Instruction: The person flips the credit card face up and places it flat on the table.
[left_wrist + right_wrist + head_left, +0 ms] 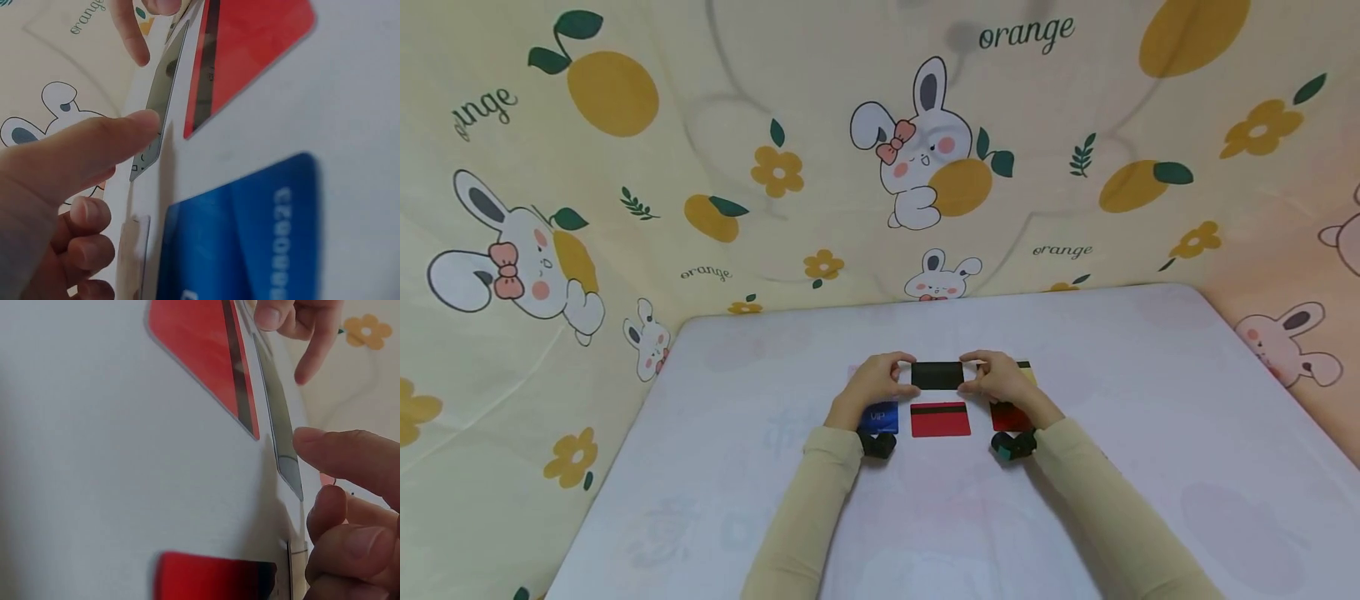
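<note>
In the head view a black card [937, 376] lies between both hands, long side across. My left hand [874, 382] pinches its left end, thumb at the near corner and index finger at the far one. At the right end, my right hand [1000, 380] grips it the same way. In the left wrist view the thumb [147, 125] overlaps the card [164, 87], whose glossy face looks grey-green. Seen from the right wrist, the thumb [309, 437] meets the edge of the card [281, 412]. Other fingers curl under each palm.
A red card with a dark stripe [940, 420] lies just nearer. A blue VIP card [880, 417] sits below the left hand, another red card [1009, 417] below the right. Partly hidden behind the right hand is a yellow card [1027, 373]. All rest on the white table [737, 467].
</note>
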{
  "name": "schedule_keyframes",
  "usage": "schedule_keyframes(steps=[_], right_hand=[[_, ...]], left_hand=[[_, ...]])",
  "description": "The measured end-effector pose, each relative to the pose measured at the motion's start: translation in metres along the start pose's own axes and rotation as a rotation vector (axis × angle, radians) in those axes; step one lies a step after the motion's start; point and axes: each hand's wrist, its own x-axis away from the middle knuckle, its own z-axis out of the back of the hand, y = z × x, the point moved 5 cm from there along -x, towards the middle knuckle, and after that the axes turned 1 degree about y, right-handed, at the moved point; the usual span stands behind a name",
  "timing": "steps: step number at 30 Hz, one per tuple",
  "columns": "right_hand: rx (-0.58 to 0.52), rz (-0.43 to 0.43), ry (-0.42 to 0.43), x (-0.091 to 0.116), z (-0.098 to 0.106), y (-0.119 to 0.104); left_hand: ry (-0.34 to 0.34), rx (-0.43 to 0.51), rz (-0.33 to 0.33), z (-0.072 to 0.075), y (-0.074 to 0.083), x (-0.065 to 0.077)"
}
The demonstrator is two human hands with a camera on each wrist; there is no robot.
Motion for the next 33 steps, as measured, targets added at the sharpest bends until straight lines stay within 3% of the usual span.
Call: schedule_keyframes(steps=[7,15,27,33], right_hand=[[0.027,0.004,-0.013,-0.002,0.000,-0.001],[0.036,-0.028,-0.014,-0.008,0.000,0.002],[0.035,-0.058,-0.031,-0.011,0.003,0.002],[-0.003,-0.095,-0.108,-0.015,0.003,0.001]], left_hand=[[-0.022,-0.066,0.049,-0.002,-0.003,-0.003],[-0.026,-0.089,0.051,-0.002,-0.002,-0.005],[-0.028,-0.024,0.025,0.001,0.001,-0.004],[-0.029,-0.034,0.031,0.000,-0.001,-0.007]])
